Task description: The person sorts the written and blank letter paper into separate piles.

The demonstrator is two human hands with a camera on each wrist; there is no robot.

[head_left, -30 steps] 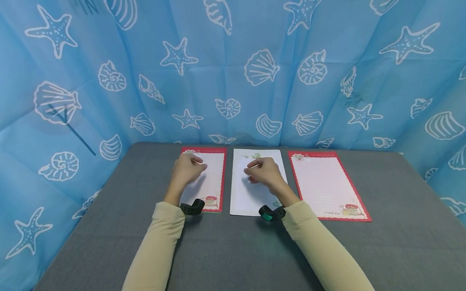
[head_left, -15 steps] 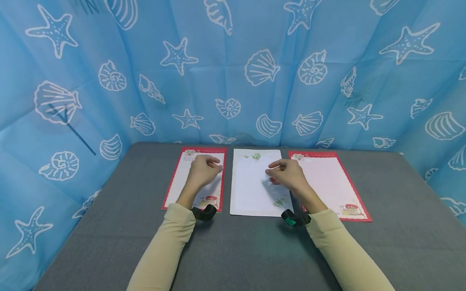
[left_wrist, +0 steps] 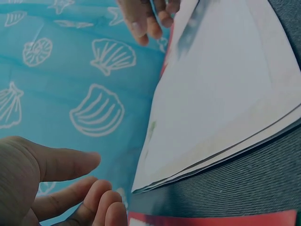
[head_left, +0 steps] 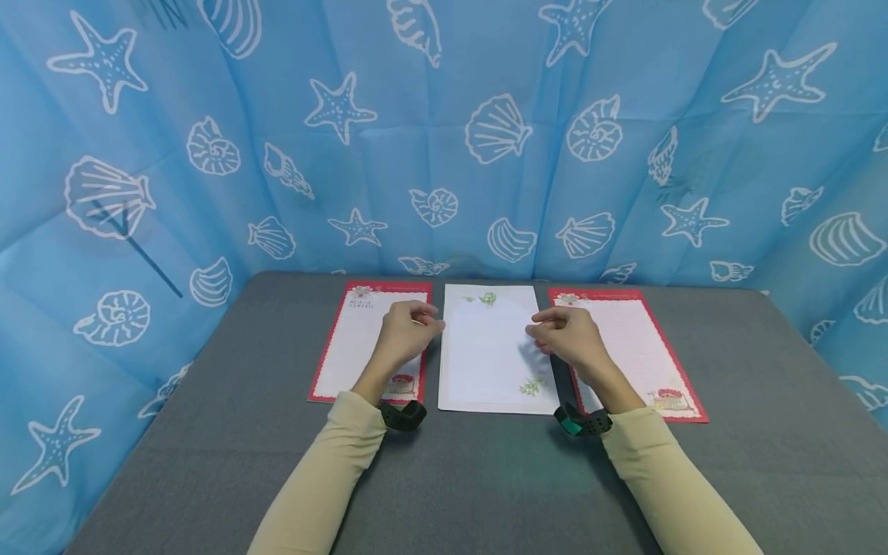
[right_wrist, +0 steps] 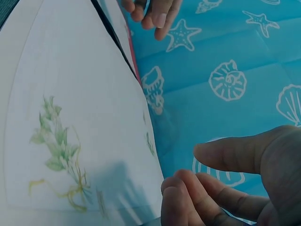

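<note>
I count two red-bordered papers [head_left: 634, 339] and one white paper [head_left: 486, 351] on my remote feed, three sheets' worth of fronts in all, over one table [head_left: 486, 486]. I also get two grips, one left grip [head_left: 409, 327] and one right grip [head_left: 569, 335], plus two pale sleeves [head_left: 319, 478], two black wristbands [head_left: 404, 416] and one blue curtain [head_left: 430, 139].
</note>
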